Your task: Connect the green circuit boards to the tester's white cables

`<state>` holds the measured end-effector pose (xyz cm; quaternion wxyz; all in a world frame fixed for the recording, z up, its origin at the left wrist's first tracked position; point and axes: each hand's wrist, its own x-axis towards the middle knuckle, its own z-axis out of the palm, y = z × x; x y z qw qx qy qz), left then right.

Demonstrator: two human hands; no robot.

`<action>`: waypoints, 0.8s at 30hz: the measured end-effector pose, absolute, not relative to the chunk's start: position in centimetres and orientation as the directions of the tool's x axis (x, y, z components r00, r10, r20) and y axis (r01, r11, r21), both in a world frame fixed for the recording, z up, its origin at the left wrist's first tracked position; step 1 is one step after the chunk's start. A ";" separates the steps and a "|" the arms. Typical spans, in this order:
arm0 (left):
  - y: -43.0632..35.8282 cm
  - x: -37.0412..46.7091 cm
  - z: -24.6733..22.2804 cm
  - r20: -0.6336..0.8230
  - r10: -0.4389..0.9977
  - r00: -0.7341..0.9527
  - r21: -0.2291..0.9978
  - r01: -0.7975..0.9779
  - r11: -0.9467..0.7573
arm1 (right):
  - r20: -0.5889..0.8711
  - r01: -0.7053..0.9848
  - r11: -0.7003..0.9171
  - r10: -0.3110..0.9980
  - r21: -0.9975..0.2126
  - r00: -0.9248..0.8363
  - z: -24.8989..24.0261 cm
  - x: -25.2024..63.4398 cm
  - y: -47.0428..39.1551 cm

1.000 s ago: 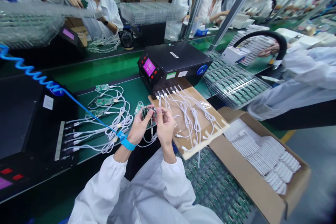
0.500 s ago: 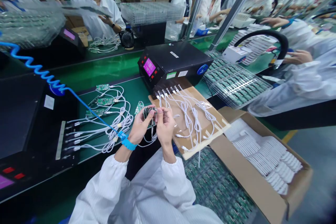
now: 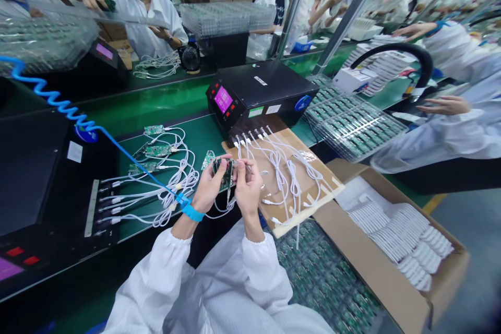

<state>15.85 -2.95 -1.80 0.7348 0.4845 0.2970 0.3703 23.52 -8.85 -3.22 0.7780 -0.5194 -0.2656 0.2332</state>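
Note:
My left hand [image 3: 208, 186] is closed round the side of a small green circuit board [image 3: 224, 173], thumb in front, and holds it tilted upright over the bench's front edge. At the board's right edge, my right hand [image 3: 249, 183] pinches with thumb and forefinger; what sits between those fingertips is too small to make out. A white cable [image 3: 228, 195] hangs from the lower part of the board. Just behind my left fingers lies another green board [image 3: 207, 158]. A blue wrist strap [image 3: 190, 209] with a coiled cord is on my left wrist.
Left lie several boards [image 3: 158, 150] wired by white cables [image 3: 182, 177] to a black box [image 3: 43, 167]. Ahead stands a black tester [image 3: 258, 88] with cables on cardboard [image 3: 282, 209]. Right are a carton [image 3: 371, 261] of white cables, board trays [image 3: 352, 120] and a co-worker's hand [image 3: 444, 106].
The board in my left hand has turned, so more of its face shows. My right fingers have shifted slightly at its edge. The co-worker's hands on the right have moved.

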 end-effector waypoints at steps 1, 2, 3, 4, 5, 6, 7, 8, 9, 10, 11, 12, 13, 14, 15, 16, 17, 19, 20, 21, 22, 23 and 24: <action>-3.0 16.0 -1.7 -0.102 0.827 0.553 0.915 -0.274 0.296 | 0.168 -0.095 0.352 0.644 -0.931 0.746 -3.1 23.6 -8.9; -3.1 16.2 -1.6 -0.116 0.824 0.554 0.903 -0.287 0.320 | 0.167 -0.099 0.349 0.655 -0.932 0.737 -3.1 23.6 -9.0; -3.1 16.4 -1.5 -0.121 0.824 0.553 0.900 -0.290 0.326 | 0.168 -0.101 0.346 0.665 -0.933 0.728 -3.1 23.7 -9.0; -3.1 16.5 -1.4 -0.116 0.825 0.553 0.905 -0.284 0.318 | 0.172 -0.097 0.344 0.670 -0.934 0.723 -3.1 23.7 -9.1; -3.1 16.6 -1.4 -0.109 0.824 0.556 0.913 -0.271 0.303 | 0.178 -0.085 0.343 0.666 -0.935 0.724 -3.2 23.7 -9.1; -3.0 16.6 -1.4 -0.102 0.822 0.560 0.923 -0.254 0.288 | 0.187 -0.066 0.342 0.654 -0.937 0.733 -3.2 23.8 -9.1; -2.9 16.6 -1.4 -0.100 0.821 0.562 0.932 -0.236 0.274 | 0.198 -0.041 0.341 0.635 -0.939 0.746 -3.3 23.8 -9.2; -2.7 16.6 -1.5 -0.099 0.822 0.561 0.939 -0.220 0.264 | 0.210 -0.015 0.340 0.616 -0.940 0.759 -3.4 23.8 -9.2; -2.6 16.6 -1.6 -0.099 0.821 0.563 0.944 -0.208 0.256 | 0.224 0.009 0.339 0.602 -0.941 0.767 -3.5 23.8 -9.2; -2.4 16.5 -1.7 -0.099 0.817 0.568 0.946 -0.201 0.253 | 0.239 0.031 0.339 0.594 -0.940 0.768 -3.6 23.9 -9.1; -2.3 16.5 -1.7 -0.100 0.811 0.577 0.947 -0.195 0.255 | 0.252 0.047 0.340 0.591 -0.939 0.766 -3.7 24.0 -9.1; -2.1 16.5 -1.8 -0.102 0.801 0.589 0.946 -0.190 0.261 | 0.261 0.057 0.341 0.592 -0.938 0.762 -3.7 24.0 -9.1; -1.9 16.5 -1.8 -0.108 0.789 0.605 0.945 -0.184 0.271 | 0.265 0.059 0.343 0.596 -0.938 0.758 -3.8 24.2 -9.0; -1.8 16.5 -1.8 -0.117 0.775 0.621 0.943 -0.176 0.283 | 0.264 0.055 0.344 0.600 -0.937 0.755 -3.7 24.3 -8.9; -1.7 16.6 -1.8 -0.129 0.765 0.631 0.940 -0.168 0.298 | 0.260 0.045 0.346 0.607 -0.937 0.751 -3.6 24.4 -8.8; -1.7 16.6 -1.8 -0.144 0.760 0.634 0.935 -0.164 0.315 | 0.257 0.036 0.349 0.613 -0.936 0.747 -3.5 24.5 -8.7; -1.6 16.7 -1.7 -0.160 0.760 0.630 0.929 -0.164 0.331 | 0.258 0.032 0.352 0.618 -0.935 0.743 -3.3 24.5 -8.8; -1.6 16.8 -1.6 -0.187 0.766 0.615 0.917 -0.170 0.360 | 0.271 0.059 0.344 0.611 -0.937 0.744 -3.1 24.3 -9.2; -1.6 16.9 -1.5 -0.197 0.770 0.606 0.911 -0.178 0.373 | 0.274 0.084 0.326 0.596 -0.942 0.755 -3.0 24.1 -9.6; -1.6 16.9 -1.4 -0.207 0.774 0.598 0.903 -0.188 0.387 | 0.274 0.113 0.300 0.574 -0.947 0.772 -3.1 23.7 -10.2; -1.6 17.0 -1.2 -0.219 0.778 0.589 0.893 -0.201 0.404 | 0.273 0.145 0.267 0.543 -0.953 0.794 -3.4 23.2 -10.9; -1.5 17.0 -1.1 -0.235 0.780 0.581 0.879 -0.216 0.426 | 0.274 0.178 0.230 0.512 -0.957 0.814 -3.8 22.7 -11.8; -1.4 17.1 -0.9 -0.252 0.779 0.575 0.862 -0.233 0.451 | 0.279 0.211 0.192 0.487 -0.959 0.827 -4.3 22.1 -12.6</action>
